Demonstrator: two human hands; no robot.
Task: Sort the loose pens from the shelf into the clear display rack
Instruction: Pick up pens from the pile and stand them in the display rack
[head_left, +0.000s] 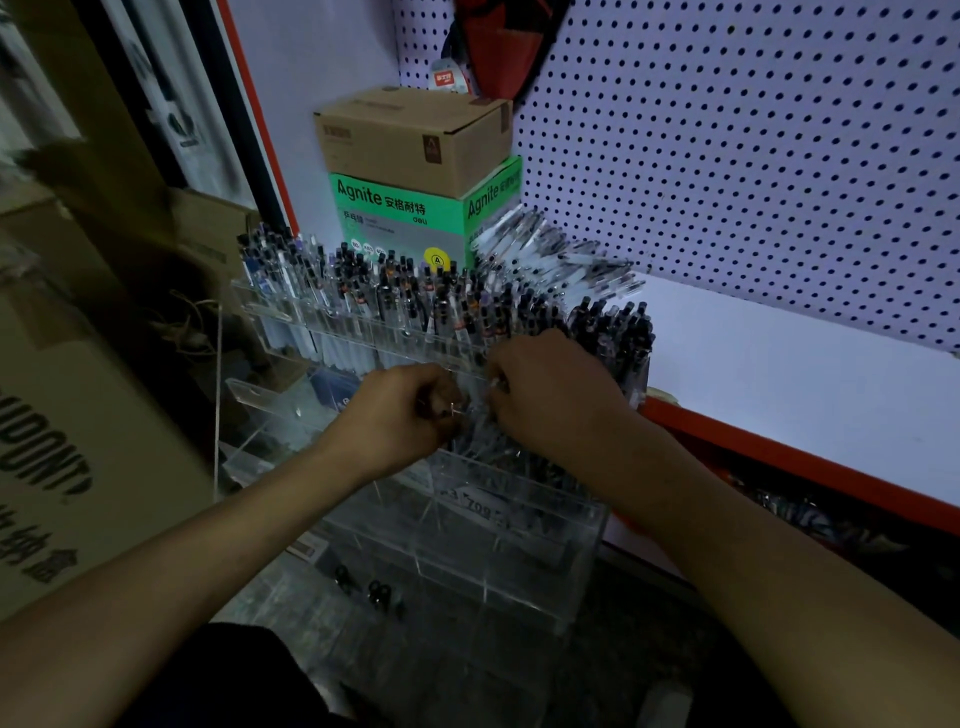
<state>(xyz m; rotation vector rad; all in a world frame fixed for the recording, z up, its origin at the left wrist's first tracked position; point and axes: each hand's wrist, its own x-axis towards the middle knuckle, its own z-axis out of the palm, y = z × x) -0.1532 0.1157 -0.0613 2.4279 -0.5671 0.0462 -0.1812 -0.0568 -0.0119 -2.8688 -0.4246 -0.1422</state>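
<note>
Low in the frame, the clear rack (467, 519) steps upward, its front compartments mostly bare. At centre, the left hand (400, 410) is curled and pinches a bundle of pens (470, 421) over a middle tier. Just right of it, the right hand (550, 384) curls around the same bundle. Behind the hands, the rack's upper rows stand packed with upright pens. Farther back, loose pens (550, 254) lie heaped on the white shelf (779, 364), beside a green box (410, 218) with a brown carton (410, 135) on top, against the pegboard (753, 130).
</note>
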